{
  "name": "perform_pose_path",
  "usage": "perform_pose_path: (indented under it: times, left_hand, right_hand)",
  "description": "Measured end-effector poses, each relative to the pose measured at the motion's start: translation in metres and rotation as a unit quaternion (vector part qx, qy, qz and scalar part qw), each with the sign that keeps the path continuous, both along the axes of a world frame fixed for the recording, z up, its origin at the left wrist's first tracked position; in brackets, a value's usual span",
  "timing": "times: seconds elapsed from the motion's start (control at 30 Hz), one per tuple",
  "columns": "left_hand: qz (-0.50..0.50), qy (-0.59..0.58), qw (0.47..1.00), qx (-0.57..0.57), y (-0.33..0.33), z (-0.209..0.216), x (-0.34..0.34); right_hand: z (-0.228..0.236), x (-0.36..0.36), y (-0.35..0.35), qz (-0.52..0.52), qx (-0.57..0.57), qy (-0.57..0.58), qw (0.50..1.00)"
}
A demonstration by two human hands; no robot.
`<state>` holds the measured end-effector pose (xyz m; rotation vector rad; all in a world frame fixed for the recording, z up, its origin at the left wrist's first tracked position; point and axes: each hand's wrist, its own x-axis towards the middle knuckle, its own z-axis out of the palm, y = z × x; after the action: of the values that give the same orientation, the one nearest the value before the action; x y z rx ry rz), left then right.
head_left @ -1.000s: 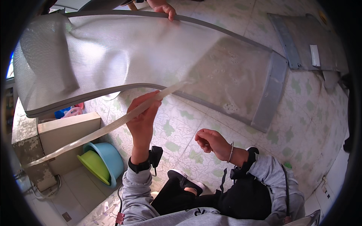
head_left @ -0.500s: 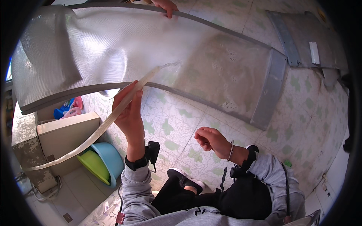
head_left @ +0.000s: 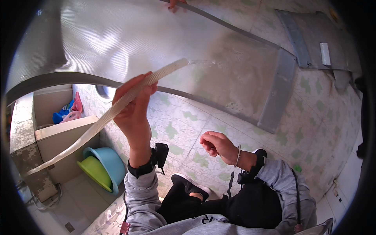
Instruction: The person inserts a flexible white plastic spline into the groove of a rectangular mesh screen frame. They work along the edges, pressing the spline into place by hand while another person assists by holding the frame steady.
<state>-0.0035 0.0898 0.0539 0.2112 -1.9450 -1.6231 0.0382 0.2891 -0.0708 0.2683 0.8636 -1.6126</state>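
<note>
Left hand (head_left: 132, 107) closed around ribbed, translucent off-white hose (head_left: 92, 133); hose bends up from floor's left edge, open tip above mesh panel (head_left: 168, 43), past its near rim, thin clear water stream (head_left: 201, 62) running out rightward. Panel: fine silvery weave, wavy and shiny at left, duller brownish with small bubbly patches at right; dark grey curved border, flat grey end strip (head_left: 279, 90). Right hand (head_left: 219, 145) loosely curled, empty, over floor (head_left: 305, 129), apart from panel. Floor pale, crackle pattern, green leaf shapes. Co-worker's hand (head_left: 176, 3) at panel's far border. Second greyish panel (head_left: 309, 35) with white strip (head_left: 325, 54) near floor's far right corner. Floor's left side: round blue basin (head_left: 120, 168), lime basin (head_left: 94, 172) nested in it, beside worn ledge (head_left: 24, 125). Hose crosses in front of ledge, partly blocking it.
</note>
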Motion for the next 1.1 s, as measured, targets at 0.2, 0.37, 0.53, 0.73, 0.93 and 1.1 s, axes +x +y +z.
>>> perform_pose_path:
  times: [0.2, 0.37, 0.53, 0.73, 0.93, 1.1]
  left_hand:
    - [0.011, 0.059, 0.997, -0.057, -0.004, 0.019, -0.039]
    - [-0.005, 0.115, 0.988, -0.105, -0.005, 0.038, -0.072]
    - [-0.016, 0.126, 0.983, -0.131, 0.006, 0.05, -0.077]
    - [0.016, 0.084, 0.985, -0.147, 0.011, 0.054, -0.062]
    - [0.004, 0.025, 0.996, -0.09, 0.016, 0.057, -0.03]
    - [-0.059, -0.037, 0.994, -0.08, 0.023, 0.064, 0.005]
  right_hand:
    - [-0.001, 0.0, 0.001, -0.005, 0.003, -0.003, 1.0]
    - [0.0, -0.002, 0.005, -0.017, -0.004, -0.006, 1.0]
    - [0.002, -0.005, 0.009, -0.02, 0.004, -0.011, 1.0]
    - [0.002, -0.006, 0.011, -0.032, -0.01, -0.007, 0.999]
    - [0.001, -0.005, 0.013, -0.036, -0.006, -0.009, 0.999]
    - [0.001, -0.003, 0.013, -0.035, -0.011, -0.005, 0.999]
